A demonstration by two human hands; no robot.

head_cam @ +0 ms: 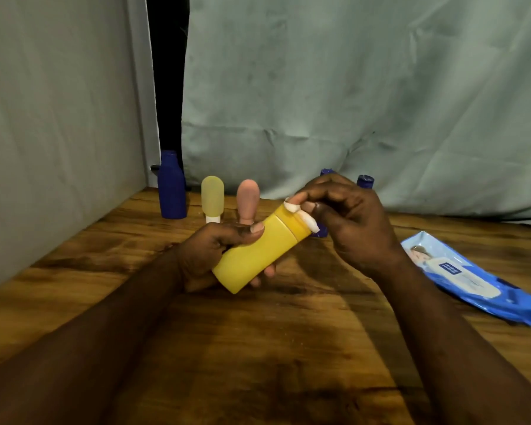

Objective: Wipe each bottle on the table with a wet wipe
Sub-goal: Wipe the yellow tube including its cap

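Note:
My left hand [210, 253] grips a yellow bottle [258, 250] round its lower body, holding it tilted above the table with the cap end up and to the right. My right hand [350, 222] pinches a crumpled white wet wipe [304, 217] against the bottle's cap end. Behind stand a dark blue bottle [171, 185], a pale yellow squeeze tube [212, 197] and a pink squeeze tube [247, 202], both on their caps. Two more blue bottles [365, 181] are mostly hidden behind my right hand.
A blue pack of wet wipes [472, 277] lies flat on the wooden table [258, 348] at the right. A grey cloth backdrop hangs behind and a pale wall panel closes off the left side.

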